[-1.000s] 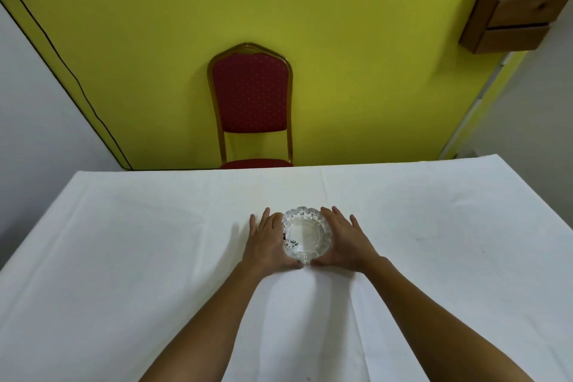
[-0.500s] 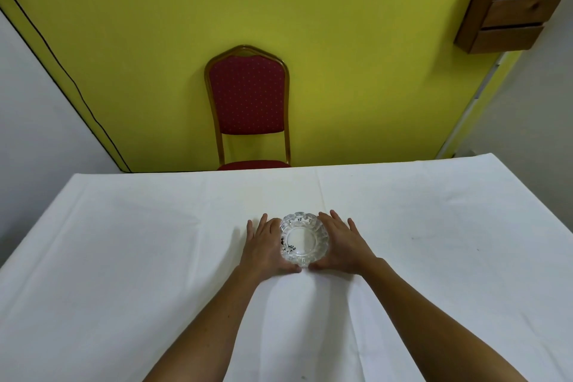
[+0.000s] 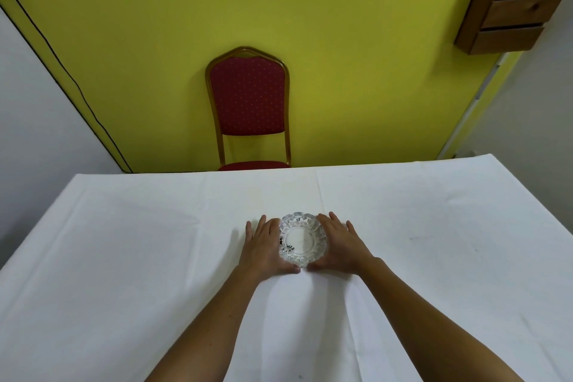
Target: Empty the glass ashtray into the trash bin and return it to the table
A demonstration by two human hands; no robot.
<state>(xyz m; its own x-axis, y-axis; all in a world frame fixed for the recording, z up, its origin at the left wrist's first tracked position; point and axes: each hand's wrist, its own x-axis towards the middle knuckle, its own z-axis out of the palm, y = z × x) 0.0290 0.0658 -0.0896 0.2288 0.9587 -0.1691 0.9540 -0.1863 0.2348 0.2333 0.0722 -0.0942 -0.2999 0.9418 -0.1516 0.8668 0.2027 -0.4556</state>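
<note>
Obs.: glass ashtray [image 3: 303,239] sits upright on the white-clothed table [image 3: 124,257], about midway between the left and right edges and somewhat nearer the far edge than the near one. Dark specks of ash lie inside it, along its left inner wall.

Hands: left hand [image 3: 266,246] lies against the ashtray's left side, right hand [image 3: 339,243] against its right side. Both are spread fairly flat, fingers pointing toward the far edge, thumbs curling round the near side of the rim and almost meeting there. The hands cup the ashtray between them; whether the grip has firmed, or the palms merely rest beside the glass, cannot be told. The ashtray appears to rest on the cloth, not lifted.

Key relation: ashtray lies directly between the two hands, each equally near. It is round, so no long axis; a two-handed lift straight up looks the likely next move.

Not seen: the trash bin is nowhere in view. Undersides of the palms and the contact points on the glass are hidden. A red chair [image 3: 248,102] stands beyond the far edge.
</note>
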